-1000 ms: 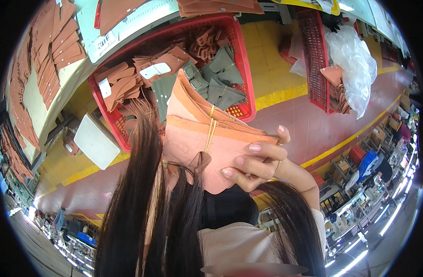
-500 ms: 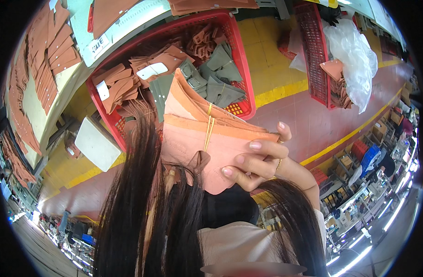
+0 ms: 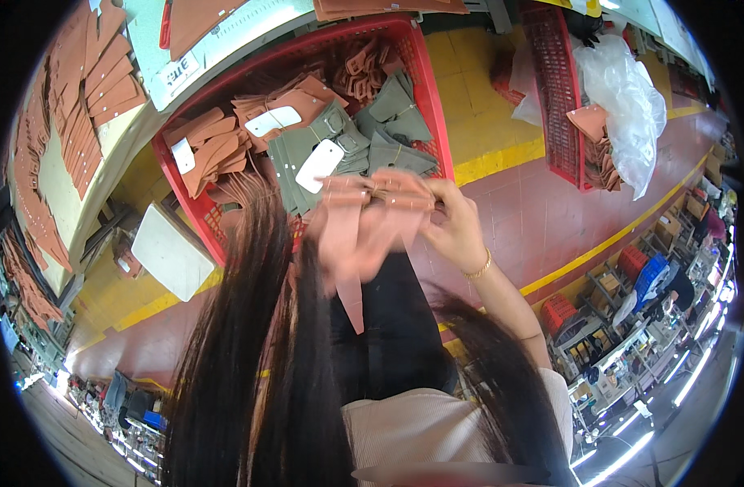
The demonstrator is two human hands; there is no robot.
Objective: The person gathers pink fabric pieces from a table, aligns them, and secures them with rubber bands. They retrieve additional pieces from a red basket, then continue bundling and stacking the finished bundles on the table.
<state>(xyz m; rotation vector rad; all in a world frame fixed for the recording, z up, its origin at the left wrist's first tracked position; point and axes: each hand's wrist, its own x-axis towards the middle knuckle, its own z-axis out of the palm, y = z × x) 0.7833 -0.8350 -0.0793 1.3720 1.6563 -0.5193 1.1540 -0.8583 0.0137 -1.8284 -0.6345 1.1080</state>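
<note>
In front of my body I hold a bundle of orange-brown leather-like pieces [image 3: 380,197], seen nearly edge-on and partly blurred. Pointed ends of the pieces hang down toward my dark trousers. My right hand [image 3: 457,223], with a gold bracelet at the wrist, is closed on the bundle's right end. My left hand [image 3: 360,247] is under and against the bundle's left part, its fingers smeared by motion; hair hides its wrist. Just beyond is a red plastic basket [image 3: 438,105] of bundled pieces, among them grey-green pieces [image 3: 295,158] and a white card [image 3: 320,165].
Stacked orange-brown pieces [image 3: 112,81] cover a table at the left. A white board-like panel [image 3: 173,253] stands below it. At right, another red basket [image 3: 548,105] stands beside clear plastic bags [image 3: 623,105]. A pale green table edge [image 3: 165,77] runs behind the near basket.
The banded bundle has turned from its broad face to nearly edge-on and sunk lower. My right hand has moved up and left with it. The white card in the basket has come into sight.
</note>
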